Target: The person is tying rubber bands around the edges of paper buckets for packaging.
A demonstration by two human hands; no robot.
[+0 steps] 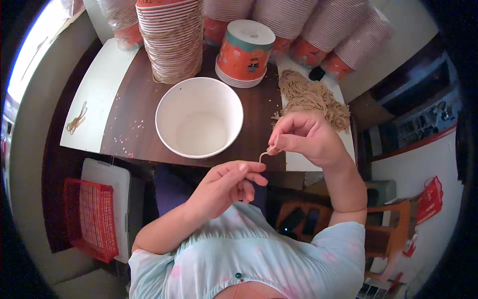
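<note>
A thin tan string (263,155) runs in a short curve between my two hands. My right hand (309,138) pinches it between thumb and forefinger, above the table's front edge. The lower end of the string meets the fingertips of my left hand (231,182), whose thumb presses against the bent forefinger. In front of my hands stands a large white paper bucket (199,117), mouth up, with nothing seen inside. Right behind my right hand lies a shaggy heap of tan strings (313,99) on a white strip of the table.
Tall stacks of orange and white buckets (169,45) line the back, several in plastic wrap. Upside-down buckets (245,52) stand nearer. A looped string (76,119) lies far left; small pale bits dot the brown tabletop (130,112). Below left is a red basket (92,219); right, a wooden chair (393,224).
</note>
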